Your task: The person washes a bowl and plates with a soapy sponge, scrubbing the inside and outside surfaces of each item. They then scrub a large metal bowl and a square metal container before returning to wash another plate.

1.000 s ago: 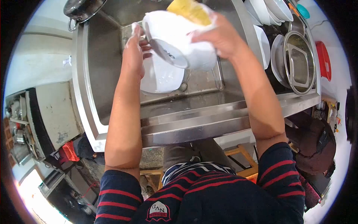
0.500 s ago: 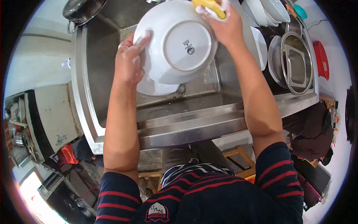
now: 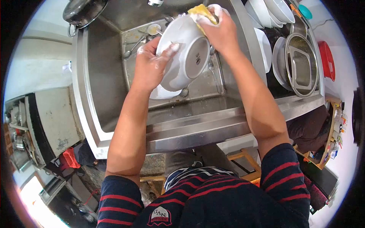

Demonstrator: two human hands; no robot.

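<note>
Over the steel sink [image 3: 102, 76], a white dish [image 3: 180, 57] is tilted on edge, its printed base facing right. My left hand [image 3: 154, 66] grips the dish's left rim, with suds on the thumb and knuckles. My right hand [image 3: 220, 32] is closed round a soapy yellow sponge [image 3: 202, 13] at the dish's upper right edge. Beneath the dish, another white dish [image 3: 163, 93] lies partly hidden on the sink floor. Spoons [image 3: 127, 54] and other cutlery are scattered around it, with a small cup [image 3: 154, 29] near the back.
A dark pot [image 3: 84, 13] sits at the sink's upper left corner. On the right stand stacked white bowls [image 3: 262, 13], a round metal basin [image 3: 302, 64] and a red plastic item [image 3: 327, 60]. A metal tap [image 3: 155, 3] shows at the top edge.
The held dish has turned more edge-on, uncovering cutlery and a small cup in the sink. My left hand has moved right; my right hand and the sponge have shifted slightly left.
</note>
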